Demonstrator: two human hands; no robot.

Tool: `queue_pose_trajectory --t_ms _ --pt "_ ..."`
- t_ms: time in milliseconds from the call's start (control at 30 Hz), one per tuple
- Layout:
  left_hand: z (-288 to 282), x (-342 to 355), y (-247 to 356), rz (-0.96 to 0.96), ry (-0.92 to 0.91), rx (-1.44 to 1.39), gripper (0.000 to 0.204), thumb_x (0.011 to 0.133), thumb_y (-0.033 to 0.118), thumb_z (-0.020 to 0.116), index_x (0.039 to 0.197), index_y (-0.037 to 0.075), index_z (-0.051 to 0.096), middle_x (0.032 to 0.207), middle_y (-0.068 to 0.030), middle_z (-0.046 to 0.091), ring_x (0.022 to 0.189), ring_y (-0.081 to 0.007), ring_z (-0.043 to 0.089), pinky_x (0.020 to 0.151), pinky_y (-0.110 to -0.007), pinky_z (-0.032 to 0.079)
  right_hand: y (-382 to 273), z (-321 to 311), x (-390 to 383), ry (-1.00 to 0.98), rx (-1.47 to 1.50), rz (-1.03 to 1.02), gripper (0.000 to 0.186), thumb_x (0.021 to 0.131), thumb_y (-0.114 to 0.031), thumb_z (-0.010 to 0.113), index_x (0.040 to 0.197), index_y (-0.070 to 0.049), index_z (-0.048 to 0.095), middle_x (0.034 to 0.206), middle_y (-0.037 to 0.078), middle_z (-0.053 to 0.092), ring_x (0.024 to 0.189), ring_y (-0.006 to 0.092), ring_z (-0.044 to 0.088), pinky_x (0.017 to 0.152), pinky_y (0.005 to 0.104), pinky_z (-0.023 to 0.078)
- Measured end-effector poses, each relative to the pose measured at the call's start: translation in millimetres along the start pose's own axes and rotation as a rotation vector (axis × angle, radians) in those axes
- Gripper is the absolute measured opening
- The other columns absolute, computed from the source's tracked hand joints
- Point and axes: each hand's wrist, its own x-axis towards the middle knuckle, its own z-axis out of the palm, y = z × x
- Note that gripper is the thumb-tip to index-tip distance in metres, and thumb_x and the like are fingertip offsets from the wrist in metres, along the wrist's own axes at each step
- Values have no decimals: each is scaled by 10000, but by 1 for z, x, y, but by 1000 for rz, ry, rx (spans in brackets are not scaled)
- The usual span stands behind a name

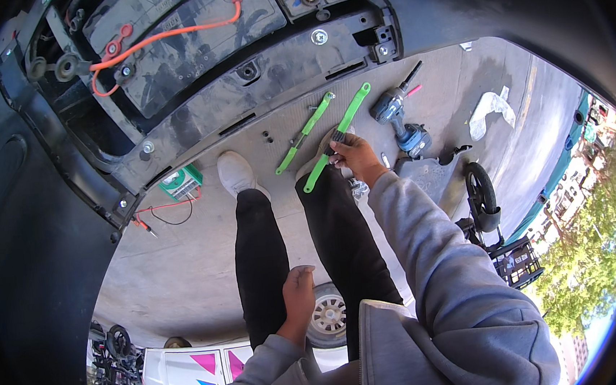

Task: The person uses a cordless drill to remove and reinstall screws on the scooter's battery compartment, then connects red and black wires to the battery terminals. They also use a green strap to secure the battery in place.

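My right hand is closed round the dark middle of a green strap-like bar with rounded ends, held above my right shoe. A second green bar lies on the ground to its left, with small bolts at its far end. My left hand rests against my left leg. Nothing shows in it, and most of its fingers are hidden. Beyond both hands is an open vehicle compartment with a dusty black battery and an orange cable across it.
A cordless drill lies right of the bars, near a grey plastic piece. A green box-shaped device with red and black leads sits at the left. A white scrap lies farther right. Behind me stand a white vehicle and a small black wheel.
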Motion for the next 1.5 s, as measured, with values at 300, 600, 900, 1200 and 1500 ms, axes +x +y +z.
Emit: queue_pose_trajectory --t_ms 300,600,900,1200,1500 --pt "6 6 -5 13 32 -23 170 938 177 599 950 25 674 654 21 513 597 -55 455 542 -247 366 -1 1 4 141 161 64 175 957 -133 627 1116 -68 593 885 9 610 679 144 629 593 283 518" --pt "5 8 -12 24 19 -4 174 952 176 591 947 19 665 655 23 520 568 -51 443 523 -242 357 14 1 -13 70 193 123 144 959 -156 631 1090 -107 594 879 1 653 681 129 637 575 256 503" --pt "1 14 31 162 33 31 286 976 181 581 1206 29 661 888 -41 665 676 -57 536 600 -230 448 -19 27 -92 -192 42 99 142 967 -160 609 1073 -74 649 889 -8 660 701 73 569 627 225 473" --pt "4 -5 170 407 -251 256 384 973 194 597 1335 66 582 857 11 625 663 -54 508 578 -236 455 -89 87 -207 -466 -298 -124 171 952 -162 615 1020 -14 667 777 1 602 686 76 524 617 234 434" --pt "2 -57 225 249 -397 236 369 996 235 569 1330 77 575 856 30 602 627 -43 466 529 -235 439 -120 91 -255 -464 -281 -257 177 954 -170 619 972 -4 676 726 -17 540 681 74 477 635 254 416"
